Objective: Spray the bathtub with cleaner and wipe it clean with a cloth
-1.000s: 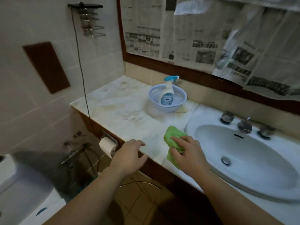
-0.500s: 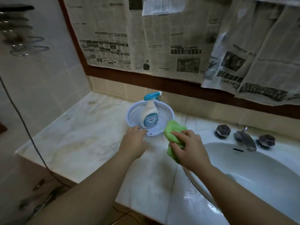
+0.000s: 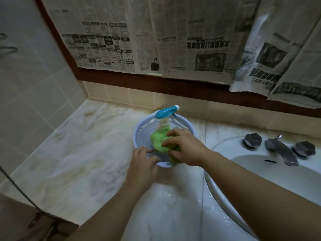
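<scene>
1. Since half a second ago, the right hand (image 3: 185,146) has carried the green cloth (image 3: 159,142) from beside the basket to over it, and the left hand (image 3: 143,164) has closed onto the basket's near rim.
2. The cloth sits at the frame's centre, bunched inside the basket and pressed against the spray bottle (image 3: 165,117); the right hand's fingers curl over it, thumb beneath, gripping it.
3. The spray bottle stands upright in the basket, its blue trigger head pointing right; its body is mostly hidden behind the cloth.
4. The white perforated basket (image 3: 144,126) rests on the marble counter (image 3: 78,153). The left hand grips its near rim, thumb over the edge, fingers curled at the outside.
5. At the right of the frame lies the white sink (image 3: 278,176), with a metal faucet (image 3: 281,152) between two dark knobs.
6. Newspaper sheets (image 3: 173,40) hang across the upper frame above a dark wooden strip; beige tiles fill the upper left.
</scene>
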